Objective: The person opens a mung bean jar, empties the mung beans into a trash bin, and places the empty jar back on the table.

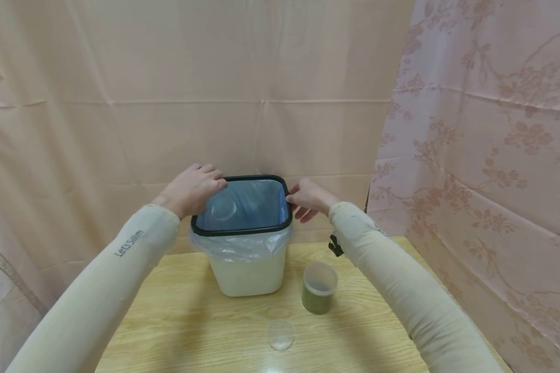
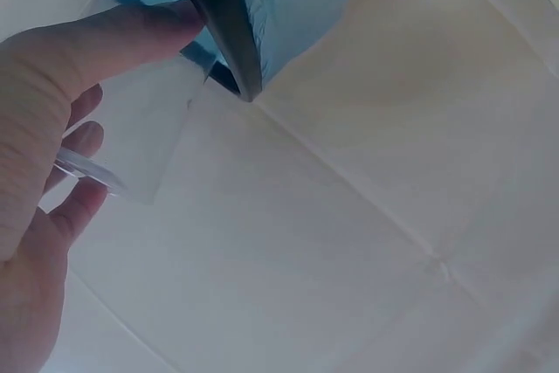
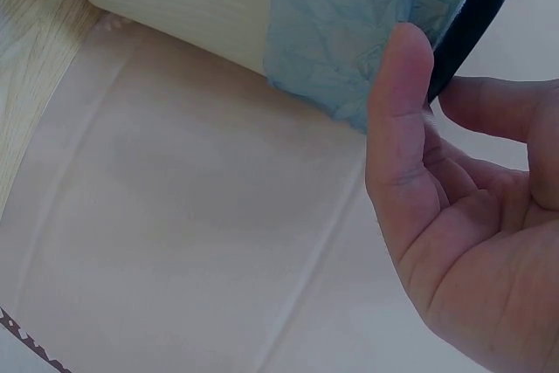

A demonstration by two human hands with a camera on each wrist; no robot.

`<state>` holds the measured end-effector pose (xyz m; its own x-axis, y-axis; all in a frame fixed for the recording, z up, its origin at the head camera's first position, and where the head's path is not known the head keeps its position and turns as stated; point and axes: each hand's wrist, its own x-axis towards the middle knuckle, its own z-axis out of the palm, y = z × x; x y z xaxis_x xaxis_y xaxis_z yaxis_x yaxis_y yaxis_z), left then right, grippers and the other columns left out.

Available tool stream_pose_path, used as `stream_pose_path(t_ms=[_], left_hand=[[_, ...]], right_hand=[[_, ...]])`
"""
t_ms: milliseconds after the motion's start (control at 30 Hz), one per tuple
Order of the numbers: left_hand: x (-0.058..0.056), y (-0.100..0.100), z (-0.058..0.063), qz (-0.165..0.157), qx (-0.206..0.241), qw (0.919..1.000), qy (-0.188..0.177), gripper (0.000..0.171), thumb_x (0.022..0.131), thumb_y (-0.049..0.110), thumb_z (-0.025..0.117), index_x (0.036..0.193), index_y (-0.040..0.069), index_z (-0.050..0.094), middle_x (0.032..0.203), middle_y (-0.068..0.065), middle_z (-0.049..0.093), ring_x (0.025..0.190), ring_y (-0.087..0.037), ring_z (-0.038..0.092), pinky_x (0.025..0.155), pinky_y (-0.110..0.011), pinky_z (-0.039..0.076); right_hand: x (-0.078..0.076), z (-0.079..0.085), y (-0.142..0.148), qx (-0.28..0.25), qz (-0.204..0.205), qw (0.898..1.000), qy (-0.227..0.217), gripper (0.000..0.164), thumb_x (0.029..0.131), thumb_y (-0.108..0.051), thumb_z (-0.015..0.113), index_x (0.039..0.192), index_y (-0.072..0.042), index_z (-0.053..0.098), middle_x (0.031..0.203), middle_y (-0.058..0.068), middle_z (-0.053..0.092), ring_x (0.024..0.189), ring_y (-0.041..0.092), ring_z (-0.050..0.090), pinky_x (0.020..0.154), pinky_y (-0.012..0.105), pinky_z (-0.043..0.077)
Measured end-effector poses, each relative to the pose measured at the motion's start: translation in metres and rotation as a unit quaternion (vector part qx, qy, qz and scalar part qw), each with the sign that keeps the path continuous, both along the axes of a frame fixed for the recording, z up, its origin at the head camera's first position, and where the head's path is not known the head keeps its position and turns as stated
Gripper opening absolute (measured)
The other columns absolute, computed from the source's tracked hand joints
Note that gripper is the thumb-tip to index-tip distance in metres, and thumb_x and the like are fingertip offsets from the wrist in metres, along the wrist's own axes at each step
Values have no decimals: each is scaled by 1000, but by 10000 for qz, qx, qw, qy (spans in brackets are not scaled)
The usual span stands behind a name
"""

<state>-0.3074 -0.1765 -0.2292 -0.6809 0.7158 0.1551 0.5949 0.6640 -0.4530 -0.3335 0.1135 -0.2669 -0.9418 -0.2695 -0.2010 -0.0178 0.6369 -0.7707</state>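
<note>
A white bin [image 1: 249, 274] stands on the table, lined with a thin bluish bag [image 1: 247, 246] that hangs folded outside under a black rim ring [image 1: 242, 230]. At the rim's left back corner is my left hand [image 1: 193, 189], gripping it with the thumb [image 2: 140, 37] against the ring. A clear, thin-edged piece [image 2: 140, 146] shows by its fingers; I cannot tell what it is. On the opposite side my right hand [image 1: 310, 196] pinches the ring, its thumb [image 3: 489, 107] at the rim and a finger [image 3: 403, 85] against the bag outside.
To the right of the bin stands an open translucent tub [image 1: 319, 287] with green contents. A clear round lid [image 1: 280, 335] lies in front of it. Under my right forearm is a black buckle [image 1: 335, 245]. Curtains [image 1: 308, 129] hang behind and beside the wooden table [image 1: 224, 336].
</note>
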Motion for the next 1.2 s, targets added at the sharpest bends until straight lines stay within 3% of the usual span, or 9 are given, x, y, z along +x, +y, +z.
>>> stream_pose_path(t_ms=[300,600,967,1200], left_hand=[[-1,-6,0,-108,460,9985,-270,62,63,5,96,118,0,68,120,-17,65,116,-36,55,100,-50,48],[-3,-15,-3,-154,1015,9935,-489,63,64,5,95,120,-2,66,120,-18,63,116,-38,54,100,-51,48],[0,-20,-5,166,1224,9900,-680,63,72,22,93,124,0,65,123,-18,63,116,-39,55,99,-56,47],[3,-17,-1,879,1489,9779,-1176,66,82,47,80,126,0,64,122,-18,67,106,-36,64,92,-55,52]], right_hand=[[-1,-1,0,0,24,10000,6,30,105,-13,53,130,2,59,104,19,70,79,29,71,67,38,61],[0,-1,0,77,28,10000,44,32,105,-15,54,133,1,59,104,18,70,81,29,71,68,38,61],[2,-1,0,62,21,10000,41,31,105,-14,53,131,2,59,102,18,71,82,30,71,68,38,61],[2,0,-1,56,0,10000,36,31,105,-14,54,131,2,59,102,18,71,83,30,71,68,38,61]])
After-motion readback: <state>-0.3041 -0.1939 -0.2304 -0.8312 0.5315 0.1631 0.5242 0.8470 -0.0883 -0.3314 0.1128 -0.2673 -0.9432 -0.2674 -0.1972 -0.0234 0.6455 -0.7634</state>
